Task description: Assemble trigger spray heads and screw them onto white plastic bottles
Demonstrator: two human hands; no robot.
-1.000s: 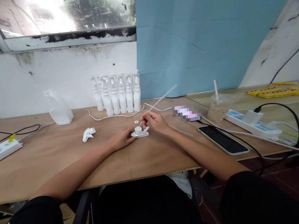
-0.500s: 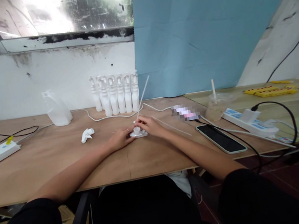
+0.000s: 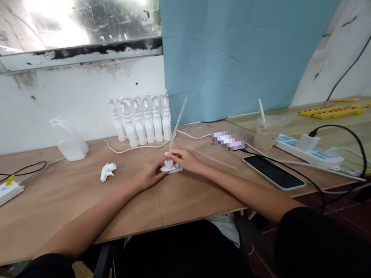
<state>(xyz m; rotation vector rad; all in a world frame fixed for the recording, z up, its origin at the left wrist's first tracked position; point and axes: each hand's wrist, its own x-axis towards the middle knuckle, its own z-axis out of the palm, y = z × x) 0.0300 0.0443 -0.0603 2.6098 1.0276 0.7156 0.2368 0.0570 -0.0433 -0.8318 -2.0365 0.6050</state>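
Note:
My left hand (image 3: 149, 174) is closed on the left edge of a small white plastic part (image 3: 172, 169), which rests on the table in front of me. The part has a flat base and a round raised middle. In a pinch just above it, my right hand (image 3: 185, 159) grips a thin translucent tube (image 3: 178, 120). The tube slants up and to the right, and its lower end is hidden by my fingers, so I cannot tell whether it sits inside the part. Another thin tube (image 3: 212, 157) lies to the right of my right hand.
A white spray trigger head (image 3: 108, 172) lies left of my hands. Behind stand a white bottle (image 3: 71, 141) and several white spray bottles (image 3: 139, 127). To the right are a phone (image 3: 273, 171), a plastic cup (image 3: 266, 133), cables and a power strip (image 3: 308, 151).
My right fingers have come slightly lower, over the part's round middle, and the tube has gone down a little with them. My left hand stays put. The camera view has shifted slightly.

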